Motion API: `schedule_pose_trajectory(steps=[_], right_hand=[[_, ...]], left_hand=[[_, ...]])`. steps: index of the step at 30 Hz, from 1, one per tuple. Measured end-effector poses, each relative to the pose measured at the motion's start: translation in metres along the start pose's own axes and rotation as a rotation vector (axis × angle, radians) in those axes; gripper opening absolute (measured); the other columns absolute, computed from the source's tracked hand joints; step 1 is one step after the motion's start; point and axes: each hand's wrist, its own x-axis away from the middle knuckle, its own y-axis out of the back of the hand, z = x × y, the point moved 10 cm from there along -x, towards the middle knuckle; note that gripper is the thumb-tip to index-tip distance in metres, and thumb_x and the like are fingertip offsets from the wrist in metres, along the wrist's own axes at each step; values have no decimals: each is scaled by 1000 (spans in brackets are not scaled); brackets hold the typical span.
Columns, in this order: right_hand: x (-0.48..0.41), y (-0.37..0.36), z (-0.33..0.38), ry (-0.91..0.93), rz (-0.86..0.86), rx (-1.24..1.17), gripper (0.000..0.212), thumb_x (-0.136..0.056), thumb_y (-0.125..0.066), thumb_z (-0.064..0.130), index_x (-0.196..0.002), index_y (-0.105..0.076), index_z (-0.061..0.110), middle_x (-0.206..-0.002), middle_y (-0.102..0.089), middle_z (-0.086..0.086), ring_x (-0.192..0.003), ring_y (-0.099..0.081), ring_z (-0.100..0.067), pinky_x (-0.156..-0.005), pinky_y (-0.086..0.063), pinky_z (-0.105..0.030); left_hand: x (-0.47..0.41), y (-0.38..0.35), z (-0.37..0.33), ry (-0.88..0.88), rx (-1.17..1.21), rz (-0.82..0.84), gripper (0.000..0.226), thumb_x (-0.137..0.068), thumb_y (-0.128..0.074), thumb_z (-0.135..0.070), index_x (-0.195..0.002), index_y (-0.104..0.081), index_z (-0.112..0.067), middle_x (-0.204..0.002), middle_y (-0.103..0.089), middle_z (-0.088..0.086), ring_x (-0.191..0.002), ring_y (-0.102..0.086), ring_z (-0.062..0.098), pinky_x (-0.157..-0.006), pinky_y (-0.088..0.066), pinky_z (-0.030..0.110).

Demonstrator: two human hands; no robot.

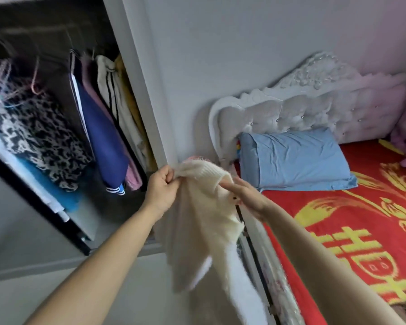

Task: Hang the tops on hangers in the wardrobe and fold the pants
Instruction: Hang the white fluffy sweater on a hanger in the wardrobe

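Found the left hand (163,186) raised in mid-frame, fingers curled tight and pinching the ribbed edge of a cream knitted sweater (202,221) at its upper left corner. Noted wrist bent slightly inward, forearm bare and running down to the lower left.

Found the right hand (246,195) opposite, just beside the same ribbed edge, fingers (227,185) stretched forward and slipped under the knit. Fingertips covered by fabric; cannot tell whether pinching or merely bearing the cloth. Noted forearm sleeved in beige, entering from the lower right.

Recorded the sweater held in the air between both hands, ribbed edge uppermost, long axis near vertical, body hanging down towards the bottom of the frame. Lower part blurred.

Located the sweater in front of the white wall (220,55), between the open wardrobe (131,55) on the left and the bed (361,219) on the right.

Inside the wardrobe, logged a leopard-print garment (33,132), a blue jacket (103,141) and a cream striped top (110,90) hanging, all blurred.

On the bed, logged a red-and-yellow cover, a blue pillow (293,158) and a white tufted headboard (314,102).
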Motion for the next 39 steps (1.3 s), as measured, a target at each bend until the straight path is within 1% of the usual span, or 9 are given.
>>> schedule_pose_trajectory(steps=[2, 4, 8, 12, 18, 22, 25, 31, 39], right_hand=[[-3, -42, -18, -67, 257, 154, 65, -78, -73, 63, -123, -62, 18, -112, -69, -5, -101, -65, -28, -87, -50, -24], [-7, -82, -32, -93, 427, 376, 29, -87, -74, 46, -107, -68, 25, -96, -71, 9, -92, -66, -11, -79, -47, -13], [-49, -111, -1, 17, 135, 286, 35, -101, -56, 34, -103, -63, 0, -70, -48, -5, -64, -45, -20, -59, -41, -28], [-86, -135, 77, 249, -173, 165, 27, -103, -49, 19, -112, -54, -6, -84, -48, -23, -76, -45, -36, -68, -44, -44], [-118, -266, 168, 629, -70, 366, 12, -90, -48, 29, -94, -54, 20, -85, -59, 9, -77, -54, 1, -68, -42, -13], [-139, -316, 184, 687, -45, 324, 8, -91, -47, 25, -88, -52, 30, -81, -56, 22, -75, -53, 3, -68, -43, -15], [-159, -328, 193, 670, -60, 300, 13, -90, -49, 38, -86, -54, 26, -79, -54, 20, -75, -53, -1, -70, -45, -23], [-204, -341, 202, 637, -92, 420, 24, -86, -47, 50, -76, -49, 29, -66, -51, 17, -61, -46, 2, -55, -38, -15], [-325, -358, 177, 451, -96, 448, 28, -97, -45, 34, -76, -50, 16, -72, -56, 6, -64, -50, -7, -54, -41, -19]], left_hand=[[-3, 42, 6, 31, 7, -123, 49, -87, -66, -10, -59, -30, -29, -54, -28, -14, -54, -23, 3, -50, -27, 18], [-8, 87, 13, 66, 36, -236, 45, -86, -68, -16, -61, -32, -28, -59, -33, -12, -53, -28, 6, -51, -29, 23], [-16, 157, 36, 113, 91, -219, 22, -90, -66, -24, -99, -47, -26, -91, -60, -4, -64, -56, -4, -54, -45, 15], [-17, 226, 78, 158, -63, -138, 43, -93, -53, -9, -118, -31, -35, -113, -61, 3, -85, -62, 11, -63, -47, 18], [-4, 271, 135, 212, -116, 8, 65, -91, -50, 1, -123, -31, -53, -113, -55, -23, -98, -56, -7, -74, -42, 6], [-4, 304, 146, 325, 180, -19, 35, -79, -65, -46, -107, -54, -62, -99, -65, -26, -90, -58, 1, -75, -42, 17], [-24, 321, 151, 398, 394, -55, 72, -61, -58, -90, -120, -60, -48, -120, -65, -20, -114, -57, 5, -98, -42, 35], [-76, 372, 161, 414, 272, -378, 21, -82, -55, -31, -81, -52, -10, -79, -54, 12, -67, -54, 22, -64, -40, 34], [-178, 401, 166, 252, 256, -289, 32, -63, -54, -25, -91, -43, -14, -98, -42, 7, -85, -47, 15, -65, -40, 28]])
